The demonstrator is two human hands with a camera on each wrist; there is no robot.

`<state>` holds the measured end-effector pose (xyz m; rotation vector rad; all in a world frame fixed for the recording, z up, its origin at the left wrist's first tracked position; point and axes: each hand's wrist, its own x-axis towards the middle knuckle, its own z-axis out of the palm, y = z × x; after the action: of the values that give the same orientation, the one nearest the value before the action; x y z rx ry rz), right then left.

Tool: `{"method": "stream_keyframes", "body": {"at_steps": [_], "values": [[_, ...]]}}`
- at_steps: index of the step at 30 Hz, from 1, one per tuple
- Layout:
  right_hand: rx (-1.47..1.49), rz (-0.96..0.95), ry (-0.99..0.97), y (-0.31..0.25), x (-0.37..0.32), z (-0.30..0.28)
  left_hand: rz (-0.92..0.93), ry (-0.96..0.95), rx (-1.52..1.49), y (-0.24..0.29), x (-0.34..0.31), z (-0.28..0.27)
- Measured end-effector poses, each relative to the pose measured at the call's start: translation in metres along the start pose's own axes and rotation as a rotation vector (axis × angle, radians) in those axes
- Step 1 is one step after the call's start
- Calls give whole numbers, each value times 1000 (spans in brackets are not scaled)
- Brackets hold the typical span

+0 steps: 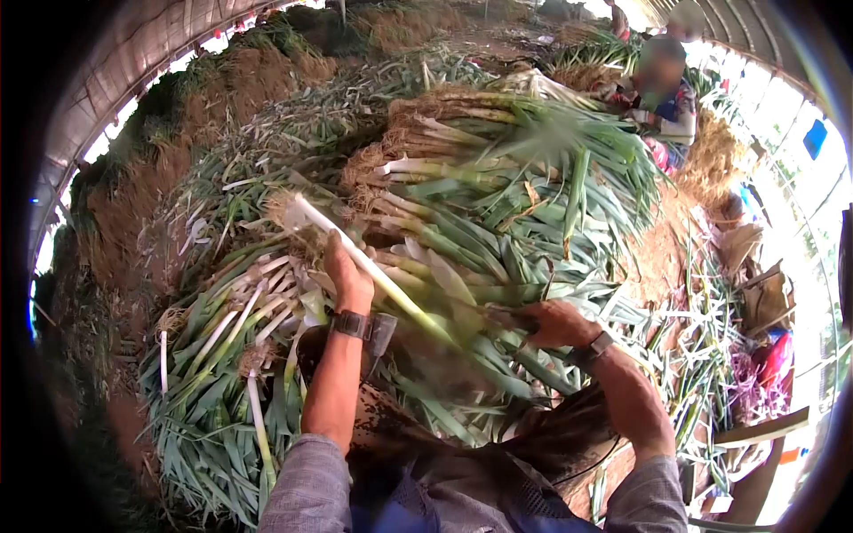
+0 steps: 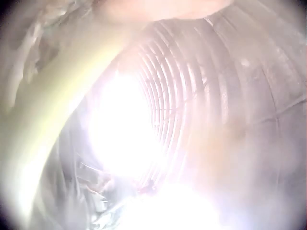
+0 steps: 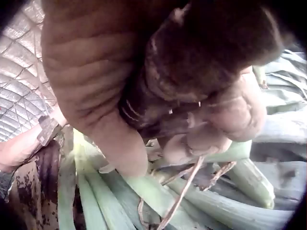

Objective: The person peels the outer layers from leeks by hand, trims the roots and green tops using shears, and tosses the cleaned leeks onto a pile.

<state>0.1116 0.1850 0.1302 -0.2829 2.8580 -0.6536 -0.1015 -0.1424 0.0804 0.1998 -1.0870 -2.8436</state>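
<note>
A leek with a white stem (image 1: 382,282) slants down to the right in the head view, its roots at the upper left. My left hand (image 1: 349,282) grips it below the roots; its pale stem (image 2: 57,96) crosses the left wrist view, blurred. In the right wrist view my right hand (image 3: 110,96) has its fingers curled round a dark handle-like thing (image 3: 177,72), with green leaves just below. The same hand (image 1: 560,323) is right of the leek in the head view; what extends from it there is blurred.
Leeks (image 1: 462,222) lie piled in front, roots to the left. More leeks (image 1: 213,426) lie at the lower left. Another person (image 1: 666,107) is at the upper right. Leaf scraps (image 1: 711,391) cover the ground at the right.
</note>
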Motion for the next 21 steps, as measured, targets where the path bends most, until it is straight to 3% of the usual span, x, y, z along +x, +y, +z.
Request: {"method": "stream_keyframes", "body": {"at_steps": [1, 3, 5, 8, 9, 11, 13, 14, 15, 16, 17, 19, 21], "values": [[-46, 22, -26, 3, -1, -2, 108, 16, 138, 6, -10, 9], [-52, 88, 41, 16, 2, 6, -155, -8, 230, -14, -21, -10], [-64, 70, 59, 11, 1, 1, -285, -63, 268, -25, -36, -27], [-79, 58, -65, 3, -4, -6, -108, 197, 228, -2, -35, -12], [-75, 58, -67, -3, -8, -9, -76, 106, 270, 11, -18, -23], [-24, -37, -104, -15, -13, -15, 111, 111, 334, 60, 1, -4], [4, -22, 93, 0, -9, -6, 272, 64, 421, 128, 5, 28], [35, 7, 182, 10, -7, -7, 364, 79, 554, 163, 37, 17], [65, 39, 272, 17, -6, -8, 466, 86, 595, 201, 10, 56], [-35, 85, 272, 14, -8, -14, 597, -42, 588, 235, 9, 70], [-134, 139, 166, 15, -10, -14, 795, -52, 853, 262, -9, 85], [-155, 108, 23, 16, -11, -2, 980, 0, 1093, 319, -18, 101], [-78, 86, -43, -8, -15, -13, 869, 288, 1475, 392, 12, 85]]}}
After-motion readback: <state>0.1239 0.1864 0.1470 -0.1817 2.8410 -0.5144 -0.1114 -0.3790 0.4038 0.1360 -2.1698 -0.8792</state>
